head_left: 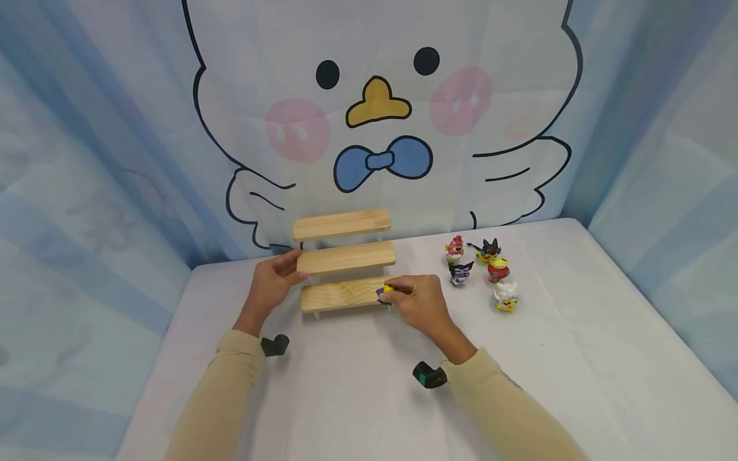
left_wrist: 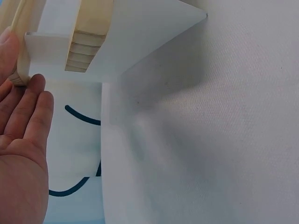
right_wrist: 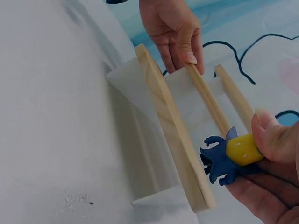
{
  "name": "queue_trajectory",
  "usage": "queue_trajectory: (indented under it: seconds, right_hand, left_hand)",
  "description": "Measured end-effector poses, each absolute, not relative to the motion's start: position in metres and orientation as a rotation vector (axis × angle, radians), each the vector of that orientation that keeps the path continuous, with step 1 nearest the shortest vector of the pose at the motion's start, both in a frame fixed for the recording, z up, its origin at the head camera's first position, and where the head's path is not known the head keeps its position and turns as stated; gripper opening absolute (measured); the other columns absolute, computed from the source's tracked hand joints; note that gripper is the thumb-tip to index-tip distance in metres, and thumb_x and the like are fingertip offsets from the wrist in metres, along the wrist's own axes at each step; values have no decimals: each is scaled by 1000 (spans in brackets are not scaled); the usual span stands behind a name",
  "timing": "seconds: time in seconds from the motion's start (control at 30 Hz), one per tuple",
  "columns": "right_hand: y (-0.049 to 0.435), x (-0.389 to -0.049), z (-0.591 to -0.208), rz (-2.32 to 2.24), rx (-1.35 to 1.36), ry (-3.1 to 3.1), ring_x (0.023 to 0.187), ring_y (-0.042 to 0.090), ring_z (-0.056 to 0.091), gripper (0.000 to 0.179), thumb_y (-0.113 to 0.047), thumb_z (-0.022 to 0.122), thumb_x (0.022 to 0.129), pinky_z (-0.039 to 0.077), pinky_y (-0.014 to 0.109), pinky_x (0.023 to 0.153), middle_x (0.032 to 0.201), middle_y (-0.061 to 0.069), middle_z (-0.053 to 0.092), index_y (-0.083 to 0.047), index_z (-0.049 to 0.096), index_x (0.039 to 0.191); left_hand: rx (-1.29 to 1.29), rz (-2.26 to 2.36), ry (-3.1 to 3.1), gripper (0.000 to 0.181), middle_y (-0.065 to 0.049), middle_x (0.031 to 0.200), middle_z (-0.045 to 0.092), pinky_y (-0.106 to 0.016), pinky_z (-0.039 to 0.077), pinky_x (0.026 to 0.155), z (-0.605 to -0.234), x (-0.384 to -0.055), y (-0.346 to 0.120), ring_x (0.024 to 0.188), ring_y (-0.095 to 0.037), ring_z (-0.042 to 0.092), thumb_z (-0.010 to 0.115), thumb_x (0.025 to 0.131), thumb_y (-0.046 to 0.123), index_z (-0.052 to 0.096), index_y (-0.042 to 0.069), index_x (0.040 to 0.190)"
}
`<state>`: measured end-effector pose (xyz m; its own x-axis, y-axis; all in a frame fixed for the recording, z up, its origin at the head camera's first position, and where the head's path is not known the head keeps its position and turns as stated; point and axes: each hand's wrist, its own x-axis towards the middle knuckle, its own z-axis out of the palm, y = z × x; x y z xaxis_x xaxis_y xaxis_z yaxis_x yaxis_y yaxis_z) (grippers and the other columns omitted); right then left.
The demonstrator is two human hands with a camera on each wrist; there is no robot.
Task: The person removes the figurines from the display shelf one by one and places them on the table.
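Note:
A three-tier wooden display shelf [head_left: 346, 258] with pale planks on white supports stands against the backdrop. My left hand [head_left: 272, 279] grips the left end of its middle plank, thumb on top and fingers beneath, as the right wrist view shows. In that view my right hand [right_wrist: 275, 163] pinches a small blue-and-yellow figurine [right_wrist: 240, 150] between thumb and fingers. The figurine is over the right end of the lowest plank [head_left: 340, 296], its blue part toward the plank. All three planks carry no figurines.
Several small figurines stand on the white table [head_left: 553, 358] at the right: a pink-and-red one [head_left: 455, 248], a black-and-purple one [head_left: 460, 274], a black-and-yellow one [head_left: 490, 250], a red-and-yellow one [head_left: 498, 269] and a white-and-yellow one [head_left: 506, 297]. A printed cloth backdrop [head_left: 380, 38] hangs behind.

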<state>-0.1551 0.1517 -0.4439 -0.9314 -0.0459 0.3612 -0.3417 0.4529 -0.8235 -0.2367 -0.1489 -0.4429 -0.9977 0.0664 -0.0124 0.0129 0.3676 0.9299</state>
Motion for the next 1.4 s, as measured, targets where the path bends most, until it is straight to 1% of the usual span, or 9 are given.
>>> queue_trajectory:
  seconds: [0.13, 0.33, 0.63, 0.77, 0.9, 1.07, 1.23, 1.4]
  right_hand:
    - [161, -153, -445, 1460, 294, -2447, 91, 26, 79, 22, -4, 85, 84, 68, 32, 73, 102, 17, 81, 4, 81, 103]
    - [174, -152, -445, 1459, 219, -2501, 90, 23, 78, 22, -6, 84, 86, 67, 27, 71, 105, 16, 81, 2, 81, 107]
    - [197, -151, -452, 1342, 163, -2531, 85, 22, 76, 20, -8, 84, 87, 66, 29, 72, 99, 14, 82, 2, 81, 105]
    - [208, -151, -453, 1306, 131, -2552, 85, 22, 76, 19, -7, 83, 87, 64, 23, 70, 100, 15, 82, 1, 82, 104]
    - [218, -152, -455, 1274, 85, -2563, 83, 23, 73, 17, -7, 83, 88, 57, 14, 65, 100, 16, 82, 1, 82, 103]
    - [228, -153, -456, 1254, 45, -2563, 84, 25, 74, 18, -7, 83, 88, 54, 11, 63, 100, 17, 81, 1, 82, 103]
    - [237, -152, -457, 1243, -5, -2571, 88, 28, 76, 17, -7, 83, 88, 55, 10, 66, 100, 18, 81, 1, 82, 103]
    - [243, -153, -457, 1216, -26, -2583, 88, 30, 77, 18, -7, 82, 88, 56, 10, 66, 100, 19, 81, 2, 81, 104]
  left_hand:
    - [71, 1734, 2557, 61, -19, 154, 55, -40, 50, 115, -443, -236, -149, 143, -30, 56, 74, 94, 0, 52, 2, 150]
    - [68, 1727, 2567, 61, -19, 154, 54, -37, 51, 114, -443, -235, -149, 142, -30, 56, 74, 94, 0, 52, 2, 150]
    - [76, 1729, 2565, 61, -19, 155, 54, -37, 50, 115, -446, -237, -149, 143, -30, 56, 74, 94, 0, 52, 2, 151]
    - [68, 1727, 2565, 61, -18, 155, 54, -36, 50, 114, -447, -236, -149, 143, -29, 56, 75, 94, 1, 52, 3, 151]
    - [88, 1727, 2565, 61, -18, 154, 55, -35, 50, 114, -445, -236, -149, 143, -29, 56, 75, 94, 2, 52, 3, 151]
    - [101, 1726, 2568, 60, -19, 153, 55, -35, 51, 113, -443, -236, -149, 142, -31, 57, 75, 94, 3, 52, 3, 151]
    - [110, 1757, 2544, 61, -20, 153, 55, -29, 53, 110, -444, -237, -150, 142, -31, 57, 75, 94, 1, 52, 2, 151]
    - [118, 1766, 2545, 61, -20, 152, 56, -28, 54, 109, -445, -237, -151, 141, -31, 58, 75, 93, 0, 53, 1, 150]
